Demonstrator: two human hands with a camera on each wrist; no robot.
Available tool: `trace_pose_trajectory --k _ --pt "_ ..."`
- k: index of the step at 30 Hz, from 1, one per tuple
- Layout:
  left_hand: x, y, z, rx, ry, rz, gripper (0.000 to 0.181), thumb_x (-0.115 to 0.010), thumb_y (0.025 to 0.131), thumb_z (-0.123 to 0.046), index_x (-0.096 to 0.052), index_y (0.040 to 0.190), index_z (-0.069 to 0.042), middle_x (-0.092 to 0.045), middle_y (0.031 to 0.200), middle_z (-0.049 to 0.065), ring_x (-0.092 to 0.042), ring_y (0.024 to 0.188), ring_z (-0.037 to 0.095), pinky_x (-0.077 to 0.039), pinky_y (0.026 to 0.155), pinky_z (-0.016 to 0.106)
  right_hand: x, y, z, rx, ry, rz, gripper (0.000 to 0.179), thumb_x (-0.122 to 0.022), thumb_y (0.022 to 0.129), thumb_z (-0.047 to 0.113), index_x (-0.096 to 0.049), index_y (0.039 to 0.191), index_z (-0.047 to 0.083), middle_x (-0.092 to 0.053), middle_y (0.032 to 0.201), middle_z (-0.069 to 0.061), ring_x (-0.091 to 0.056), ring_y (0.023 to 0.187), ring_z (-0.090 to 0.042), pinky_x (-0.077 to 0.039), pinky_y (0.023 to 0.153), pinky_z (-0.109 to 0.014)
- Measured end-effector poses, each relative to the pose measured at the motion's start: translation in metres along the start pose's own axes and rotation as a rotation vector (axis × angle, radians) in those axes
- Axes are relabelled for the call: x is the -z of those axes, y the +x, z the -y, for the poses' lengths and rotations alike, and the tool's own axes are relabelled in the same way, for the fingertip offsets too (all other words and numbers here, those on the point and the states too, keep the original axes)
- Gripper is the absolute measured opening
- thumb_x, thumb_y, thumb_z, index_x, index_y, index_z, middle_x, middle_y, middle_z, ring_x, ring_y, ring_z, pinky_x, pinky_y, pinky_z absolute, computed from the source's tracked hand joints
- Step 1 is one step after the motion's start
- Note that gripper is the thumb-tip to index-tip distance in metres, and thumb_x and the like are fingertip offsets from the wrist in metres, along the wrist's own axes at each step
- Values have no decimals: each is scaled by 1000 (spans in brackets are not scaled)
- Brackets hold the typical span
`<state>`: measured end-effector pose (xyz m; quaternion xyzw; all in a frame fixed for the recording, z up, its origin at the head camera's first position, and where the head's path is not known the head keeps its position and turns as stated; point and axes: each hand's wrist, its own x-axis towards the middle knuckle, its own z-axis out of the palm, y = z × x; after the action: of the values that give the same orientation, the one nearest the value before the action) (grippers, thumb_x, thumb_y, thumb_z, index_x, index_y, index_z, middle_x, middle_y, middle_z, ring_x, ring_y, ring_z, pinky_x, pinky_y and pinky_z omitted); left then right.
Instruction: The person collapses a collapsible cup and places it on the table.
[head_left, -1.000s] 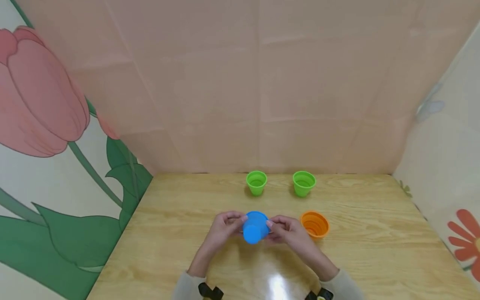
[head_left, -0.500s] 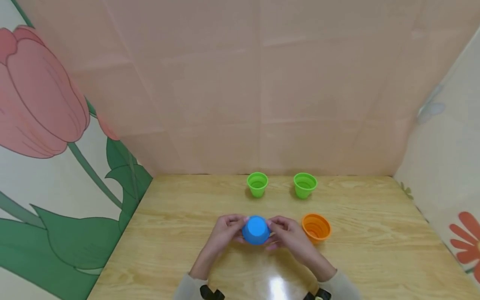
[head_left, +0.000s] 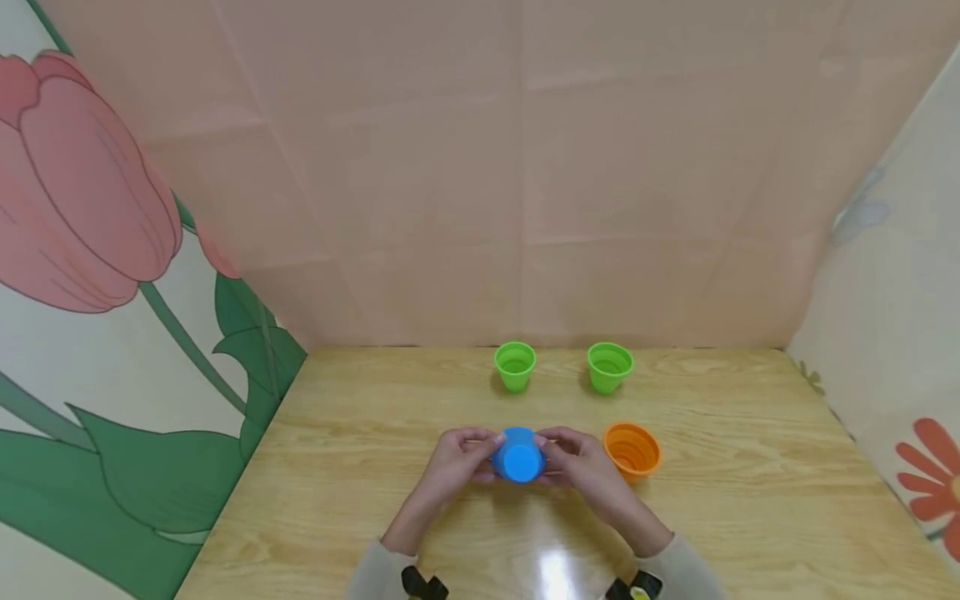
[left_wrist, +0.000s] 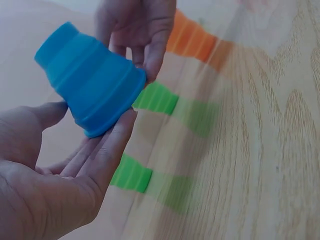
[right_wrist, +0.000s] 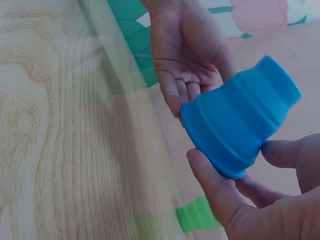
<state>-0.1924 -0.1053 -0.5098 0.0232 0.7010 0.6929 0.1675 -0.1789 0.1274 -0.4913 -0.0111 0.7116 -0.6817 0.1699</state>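
Observation:
Between both hands, above the table, is a blue ribbed collapsible cup (head_left: 519,457), tipped so its base faces the head camera. The left hand (head_left: 456,460) pinches one side, thumb on the wall and fingers under the rim. On the opposite side the right hand (head_left: 579,463) pinches it the same way. Both wrist views show the blue cup (left_wrist: 92,82) pulled out to its stepped, full shape, its wide rim toward the fingertips. Just beyond the right hand an orange cup (head_left: 632,450) stands upright on the table.
Two green cups stand upright near the table's back edge, a left one (head_left: 515,367) and a right one (head_left: 610,367). Behind the wooden table (head_left: 360,417) hangs a pinkish cloth (head_left: 517,167). Flower-printed panels flank it on both sides.
The blue cup's tilt has shifted between the hands: its base swung toward the camera, then slightly back down. Both hands keep their pinch. The green and orange cups stay put.

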Motion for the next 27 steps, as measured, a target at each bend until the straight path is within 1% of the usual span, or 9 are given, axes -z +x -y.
trace_pose_trajectory --k 2,6,12,15,18,21,27 --pt "-1 0 0 2 0 -2 43 -72 101 -37 -72 120 2 -80 104 15 -78 81 16 -69 74 34 1 0 0 1 -9 -3 45 -61 108 26 -61 136 -9 -73 120 -18 -75 94 -18 -69 87 -38" --pt "-2 2 2 -4 -14 6 40 -71 102 -34 -73 118 3 -81 100 18 -79 76 17 -69 73 36 3 1 -2 -2 -16 -2 45 -61 108 28 -61 135 -8 -74 119 -17 -76 91 -18 -69 84 -37" --pt "-3 4 3 -14 -20 13 39 -71 102 -31 -72 117 4 -81 97 18 -79 75 17 -70 72 37 5 3 -4 -1 -2 -6 49 -63 106 31 -60 134 -9 -74 114 -14 -75 90 -18 -69 83 -36" --pt "-4 3 3 -13 -16 29 40 -71 102 -33 -71 117 4 -81 97 19 -79 75 17 -70 73 39 6 2 -5 -10 1 -15 50 -66 105 33 -61 132 -8 -74 111 -11 -74 91 -18 -69 84 -39" --pt "-5 2 3 12 -21 48 40 -70 102 -35 -70 116 3 -81 98 19 -80 77 18 -70 75 40 6 1 -7 -20 -8 -10 50 -68 103 34 -62 131 -7 -75 109 -10 -73 93 -18 -69 86 -44" --pt "-7 1 3 33 -19 55 41 -70 102 -36 -71 115 2 -81 98 18 -80 78 19 -70 74 39 6 1 -8 -23 -24 -3 49 -69 103 34 -63 129 -7 -76 108 -10 -73 93 -18 -69 85 -46" --pt "-7 3 -1 20 21 38 42 -71 101 -40 -72 114 1 -81 96 16 -80 77 19 -69 68 34 7 3 -6 -11 -29 9 42 -67 104 27 -64 126 -9 -75 103 -10 -74 87 -18 -69 80 -41"
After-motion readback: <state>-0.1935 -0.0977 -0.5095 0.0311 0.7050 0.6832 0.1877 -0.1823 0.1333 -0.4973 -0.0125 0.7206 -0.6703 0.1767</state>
